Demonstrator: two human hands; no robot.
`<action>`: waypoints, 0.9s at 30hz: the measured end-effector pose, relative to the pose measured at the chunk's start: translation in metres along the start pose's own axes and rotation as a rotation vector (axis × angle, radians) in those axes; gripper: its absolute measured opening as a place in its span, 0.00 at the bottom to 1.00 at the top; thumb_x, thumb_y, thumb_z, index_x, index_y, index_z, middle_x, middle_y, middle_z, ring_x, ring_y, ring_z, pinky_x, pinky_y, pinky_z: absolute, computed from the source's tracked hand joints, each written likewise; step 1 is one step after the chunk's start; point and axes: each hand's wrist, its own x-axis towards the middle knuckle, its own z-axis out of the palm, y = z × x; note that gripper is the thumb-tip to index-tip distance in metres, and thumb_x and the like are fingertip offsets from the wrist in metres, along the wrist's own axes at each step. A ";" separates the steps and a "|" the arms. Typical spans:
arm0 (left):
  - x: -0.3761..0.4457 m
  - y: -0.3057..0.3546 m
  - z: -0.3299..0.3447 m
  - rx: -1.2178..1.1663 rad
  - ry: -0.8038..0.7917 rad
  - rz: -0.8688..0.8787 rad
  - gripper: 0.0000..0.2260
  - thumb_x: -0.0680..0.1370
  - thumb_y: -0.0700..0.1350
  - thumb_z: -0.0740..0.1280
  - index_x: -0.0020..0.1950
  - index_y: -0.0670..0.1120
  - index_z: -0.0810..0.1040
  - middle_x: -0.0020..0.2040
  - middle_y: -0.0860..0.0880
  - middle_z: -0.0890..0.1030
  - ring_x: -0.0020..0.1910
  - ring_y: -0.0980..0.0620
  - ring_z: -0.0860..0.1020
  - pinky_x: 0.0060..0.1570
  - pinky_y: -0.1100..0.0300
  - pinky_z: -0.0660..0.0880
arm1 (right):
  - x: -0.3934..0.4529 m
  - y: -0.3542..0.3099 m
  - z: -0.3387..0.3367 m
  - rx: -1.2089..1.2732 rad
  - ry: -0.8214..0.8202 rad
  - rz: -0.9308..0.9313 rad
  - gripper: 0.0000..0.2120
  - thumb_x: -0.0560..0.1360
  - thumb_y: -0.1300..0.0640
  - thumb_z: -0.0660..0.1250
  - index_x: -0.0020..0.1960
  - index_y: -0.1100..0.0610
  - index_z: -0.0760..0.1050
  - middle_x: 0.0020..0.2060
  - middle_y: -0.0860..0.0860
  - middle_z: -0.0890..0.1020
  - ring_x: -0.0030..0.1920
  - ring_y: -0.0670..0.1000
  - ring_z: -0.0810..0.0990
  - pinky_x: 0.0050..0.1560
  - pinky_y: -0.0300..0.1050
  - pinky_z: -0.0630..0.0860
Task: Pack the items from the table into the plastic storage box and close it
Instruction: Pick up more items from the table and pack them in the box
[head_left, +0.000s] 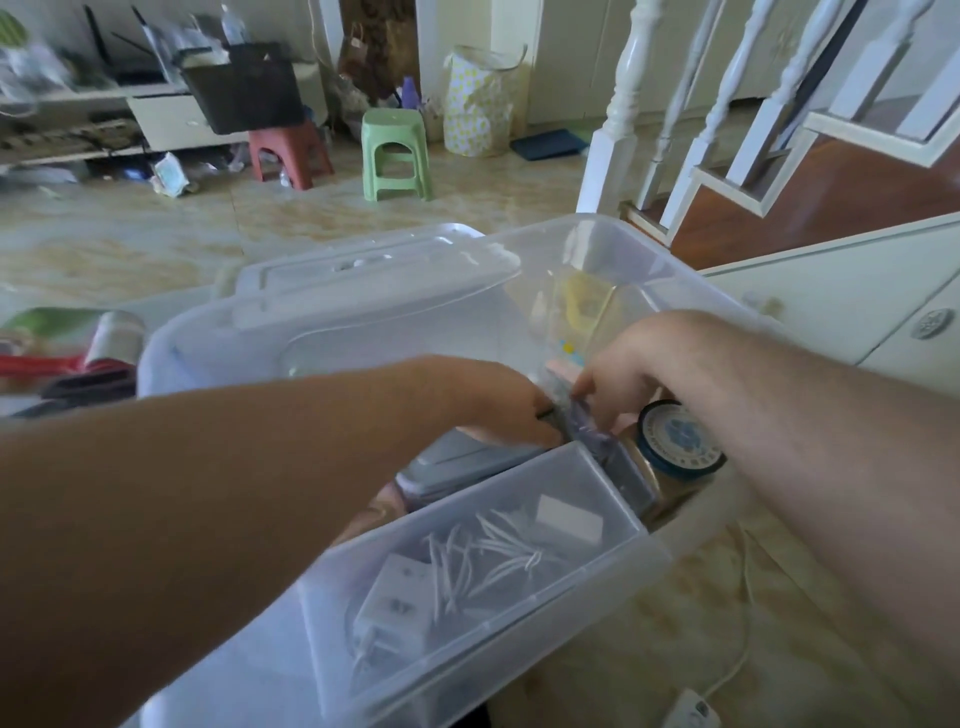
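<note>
In the head view, the clear box (613, 244) stands in the middle, open, and both arms reach down into it. The left hand (493, 402) and the right hand (628, 379) meet near the centre, fingers pinched on a small purple packet (589, 431) between them; the grip is partly hidden, so I judge it rather than see it fully.

Already inside are a small tray (498, 551) with a white cable and charger at 6 o'clock, a grey case (457, 460) just beyond it, a jar (680, 439) at 3 o'clock, and yellow things at 1 o'clock.

The lid (363, 280) lies at 11 o'clock, off the box. At 9 o'clock some things (78, 348) remain outside. So packing seems well advanced, but closing is not yet done.
</note>
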 end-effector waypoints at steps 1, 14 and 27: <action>-0.017 -0.005 -0.008 0.013 -0.004 -0.006 0.25 0.82 0.64 0.60 0.77 0.56 0.70 0.73 0.49 0.74 0.71 0.44 0.72 0.67 0.52 0.66 | 0.001 -0.003 0.001 0.001 -0.001 0.003 0.27 0.81 0.53 0.69 0.78 0.55 0.69 0.71 0.59 0.76 0.57 0.56 0.76 0.40 0.39 0.77; -0.330 -0.129 0.033 -0.186 0.743 -0.402 0.13 0.77 0.59 0.66 0.62 0.63 0.80 0.59 0.60 0.77 0.57 0.58 0.75 0.60 0.54 0.75 | -0.095 -0.071 -0.067 0.333 0.743 -0.184 0.16 0.77 0.51 0.71 0.64 0.45 0.81 0.58 0.46 0.84 0.52 0.50 0.81 0.56 0.44 0.74; -0.389 -0.213 0.213 -0.651 0.501 -0.972 0.27 0.69 0.56 0.66 0.69 0.64 0.73 0.73 0.49 0.67 0.72 0.42 0.67 0.71 0.48 0.69 | -0.133 -0.385 -0.089 0.244 0.896 -0.565 0.15 0.76 0.52 0.66 0.62 0.46 0.79 0.49 0.46 0.70 0.56 0.56 0.74 0.56 0.55 0.78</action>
